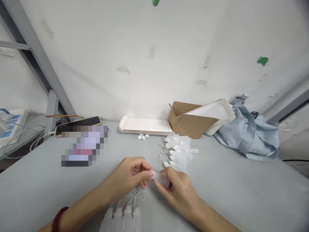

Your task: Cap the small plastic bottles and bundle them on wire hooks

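Observation:
A small translucent bottle (162,179) lies between my two hands above the grey table. My right hand (180,190) is closed round its body. At the bottle's top end, the thumb and finger of my left hand (135,174) pinch the neck or cap; the exact part is too small to tell. Beyond my right hand is a pile of similar bottles (180,149) with thin white tubes. Nearer to me, below my left forearm, several bottles (123,219) with curved thin tubes lie in a row. A few small white caps (143,137) sit further back.
White trays (147,125) and an open cardboard box (193,124) stand against the wall. A light blue cloth bag (251,135) lies at the right. Two phone-like devices, one dark (78,125) and one blurred (85,146), lie at the left, near cables and a power strip (14,127).

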{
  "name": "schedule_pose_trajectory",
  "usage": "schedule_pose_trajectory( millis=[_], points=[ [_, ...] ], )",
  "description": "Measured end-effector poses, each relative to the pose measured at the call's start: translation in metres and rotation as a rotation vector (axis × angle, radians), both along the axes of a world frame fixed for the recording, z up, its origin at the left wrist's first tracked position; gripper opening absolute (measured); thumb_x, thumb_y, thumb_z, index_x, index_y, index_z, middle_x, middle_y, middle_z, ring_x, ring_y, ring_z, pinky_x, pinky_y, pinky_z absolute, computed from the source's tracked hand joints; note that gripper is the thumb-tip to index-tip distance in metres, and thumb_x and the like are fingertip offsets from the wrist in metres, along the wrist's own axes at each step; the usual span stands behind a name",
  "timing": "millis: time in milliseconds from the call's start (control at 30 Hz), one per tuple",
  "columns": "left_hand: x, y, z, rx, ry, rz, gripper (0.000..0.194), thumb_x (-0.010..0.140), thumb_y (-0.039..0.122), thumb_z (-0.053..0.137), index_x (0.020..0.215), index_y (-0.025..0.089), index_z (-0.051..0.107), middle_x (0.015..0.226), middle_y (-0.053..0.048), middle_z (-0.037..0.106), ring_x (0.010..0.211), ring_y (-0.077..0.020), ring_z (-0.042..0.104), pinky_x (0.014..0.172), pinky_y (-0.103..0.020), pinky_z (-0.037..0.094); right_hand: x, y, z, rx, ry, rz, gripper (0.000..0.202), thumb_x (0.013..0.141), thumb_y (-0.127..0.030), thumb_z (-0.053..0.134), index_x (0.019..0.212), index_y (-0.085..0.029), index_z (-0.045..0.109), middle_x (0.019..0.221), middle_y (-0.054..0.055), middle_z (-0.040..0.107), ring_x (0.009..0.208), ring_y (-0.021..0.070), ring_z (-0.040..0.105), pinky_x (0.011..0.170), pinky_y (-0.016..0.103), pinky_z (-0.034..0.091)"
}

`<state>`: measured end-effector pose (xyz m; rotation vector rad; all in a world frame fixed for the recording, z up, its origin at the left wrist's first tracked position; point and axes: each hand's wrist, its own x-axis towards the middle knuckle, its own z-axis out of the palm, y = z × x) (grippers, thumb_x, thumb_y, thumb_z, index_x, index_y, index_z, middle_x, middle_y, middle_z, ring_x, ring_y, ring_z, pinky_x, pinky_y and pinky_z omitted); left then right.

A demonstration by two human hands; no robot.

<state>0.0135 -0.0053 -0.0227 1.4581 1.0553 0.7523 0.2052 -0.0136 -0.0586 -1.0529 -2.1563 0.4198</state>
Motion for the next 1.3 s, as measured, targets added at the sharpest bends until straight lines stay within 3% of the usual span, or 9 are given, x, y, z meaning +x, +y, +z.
schedule_pose_trajectory(
  millis=[200, 400, 500, 567, 700, 767, 1000, 1133, 1300],
  points=[
    [-0.006, 0.004, -0.003, 0.253, 0.131, -0.028, 0.011, 0.079, 0.023, 0.060, 0.079, 0.018, 0.070, 0.078, -0.001, 0.072, 0.074, -0.0163, 0.064, 0.070, -0.024, 0.050, -0.007, 0.005, 0.010, -0.543, 0.233, -0.056, 0.031, 0.072, -0.035, 0.067, 0.064, -0.019, 0.042, 0.052, -0.006, 0.042, 0.048, 0.0078, 0.037, 0.043, 0.018, 0.029],
    [-0.003, 0.004, 0.003, 0.051, 0.070, 0.040, 0.014, 0.079, 0.030, 0.061, 0.081, 0.018, 0.067, 0.070, 0.000, 0.069, 0.068, -0.0161, 0.065, 0.065, -0.025, 0.052, -0.003, 0.004, 0.005, -0.220, 0.129, -0.051, 0.018, 0.078, -0.030, 0.058, 0.072, -0.018, 0.046, 0.056, -0.004, 0.045, 0.047, 0.0081, 0.037, 0.045, 0.019, 0.030],
    [-0.001, 0.000, 0.002, 0.084, 0.076, 0.063, 0.012, 0.080, 0.029, 0.060, 0.079, 0.018, 0.061, 0.067, 0.001, 0.066, 0.065, -0.0158, 0.064, 0.064, -0.026, 0.053, -0.001, 0.001, 0.002, -0.095, 0.073, -0.024, 0.011, 0.081, -0.028, 0.052, 0.078, -0.018, 0.048, 0.057, -0.004, 0.047, 0.046, 0.0084, 0.036, 0.045, 0.021, 0.029],
    [-0.002, -0.002, 0.000, 0.186, 0.090, 0.043, 0.008, 0.081, 0.026, 0.058, 0.078, 0.018, 0.058, 0.073, 0.000, 0.065, 0.071, -0.0163, 0.065, 0.069, -0.027, 0.053, 0.000, 0.001, 0.004, -0.169, 0.097, -0.024, 0.015, 0.080, -0.029, 0.055, 0.074, -0.018, 0.048, 0.055, -0.005, 0.044, 0.046, 0.0083, 0.035, 0.045, 0.021, 0.029],
    [-0.006, -0.002, -0.001, 0.452, 0.184, -0.011, 0.006, 0.083, 0.020, 0.054, 0.083, 0.020, 0.059, 0.081, 0.000, 0.066, 0.077, -0.0155, 0.065, 0.075, -0.026, 0.052, -0.003, 0.006, 0.015, -0.683, 0.352, 0.003, 0.032, 0.071, -0.036, 0.068, 0.066, -0.020, 0.041, 0.053, -0.007, 0.041, 0.042, 0.0064, 0.037, 0.039, 0.019, 0.028],
    [-0.007, -0.001, 0.001, 0.447, 0.193, -0.025, 0.005, 0.082, 0.020, 0.055, 0.086, 0.021, 0.058, 0.086, 0.000, 0.067, 0.082, -0.0156, 0.065, 0.079, -0.026, 0.051, -0.004, 0.009, 0.019, -0.863, 0.461, 0.036, 0.037, 0.067, -0.038, 0.072, 0.067, -0.020, 0.039, 0.052, -0.009, 0.043, 0.039, 0.0051, 0.037, 0.037, 0.018, 0.029],
    [-0.005, -0.001, 0.011, 0.127, 0.140, 0.027, 0.012, 0.082, 0.031, 0.057, 0.083, 0.021, 0.050, 0.072, 0.003, 0.070, 0.068, -0.0153, 0.064, 0.064, -0.025, 0.050, -0.004, 0.012, 0.021, -0.889, 0.523, 0.049, 0.038, 0.060, -0.036, 0.079, 0.065, -0.017, 0.046, 0.053, -0.006, 0.052, 0.040, 0.0042, 0.038, 0.037, 0.017, 0.030],
    [-0.006, -0.002, 0.011, 0.217, 0.103, -0.011, 0.009, 0.082, 0.028, 0.058, 0.079, 0.020, 0.054, 0.078, 0.001, 0.071, 0.075, -0.0164, 0.066, 0.071, -0.025, 0.050, -0.001, 0.013, 0.023, -1.033, 0.578, 0.147, 0.036, 0.066, -0.040, 0.075, 0.067, -0.016, 0.048, 0.060, 0.001, 0.065, 0.034, 0.0024, 0.037, 0.035, 0.017, 0.023],
    [-0.005, -0.001, 0.009, 0.316, 0.239, 0.047, 0.012, 0.082, 0.031, 0.057, 0.081, 0.020, 0.061, 0.088, -0.001, 0.069, 0.082, -0.0175, 0.064, 0.076, -0.027, 0.049, -0.002, 0.012, 0.023, -0.923, 0.591, 0.100, 0.034, 0.067, -0.039, 0.074, 0.069, -0.016, 0.049, 0.060, -0.001, 0.062, 0.039, 0.0039, 0.038, 0.038, 0.018, 0.028]
  ],
)
